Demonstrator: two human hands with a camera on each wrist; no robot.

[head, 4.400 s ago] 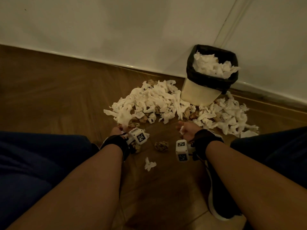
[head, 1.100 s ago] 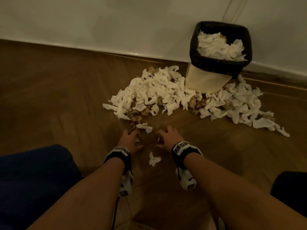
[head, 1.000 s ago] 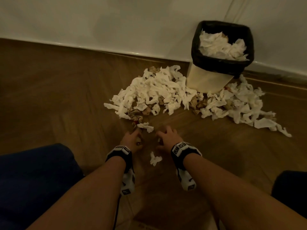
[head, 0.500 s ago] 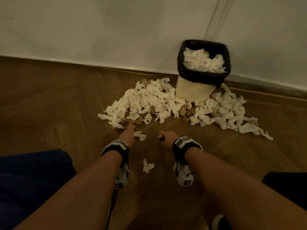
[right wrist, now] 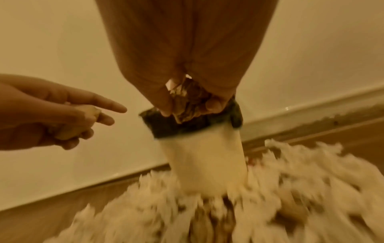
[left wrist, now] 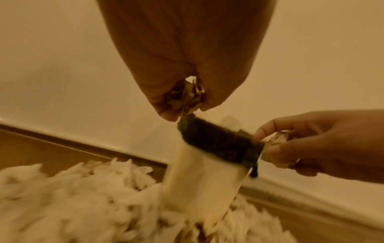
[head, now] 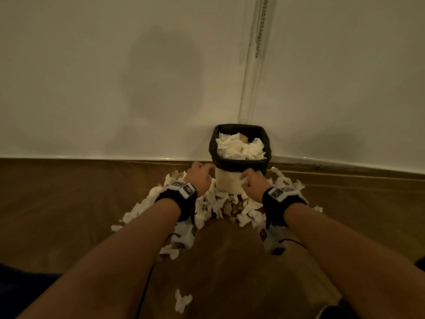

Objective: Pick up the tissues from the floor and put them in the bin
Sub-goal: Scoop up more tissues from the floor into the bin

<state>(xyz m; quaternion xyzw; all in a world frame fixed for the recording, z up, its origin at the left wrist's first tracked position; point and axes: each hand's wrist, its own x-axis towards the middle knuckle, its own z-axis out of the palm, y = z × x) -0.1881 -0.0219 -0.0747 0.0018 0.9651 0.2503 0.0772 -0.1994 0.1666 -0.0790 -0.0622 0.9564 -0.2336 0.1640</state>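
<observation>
A: White tissues [head: 239, 148] already sit in the bin [head: 230, 183], which stands on the floor [head: 69, 203] against the wall [head: 115, 77], with a black liner [head: 239, 163] folded over its rim.

B: And the pile [head: 207, 203]?

A: Heaped on the floor round the bin's foot, white with brownish bits mixed in. One stray tissue [head: 181, 300] lies apart, nearer the person.

B: The hands?

A: The left hand [head: 200, 178] is raised just left of the liner, fingers curled round a brownish wad [left wrist: 185, 98]. The right hand [head: 253, 183] is in front of the bin just below the rim, clamped on a crumpled piece [right wrist: 187, 102]. The two are apart, the bin between them.

B: Touching the bin?

A: Close to it, but the wrist views are blurred, so I cannot tell.
</observation>
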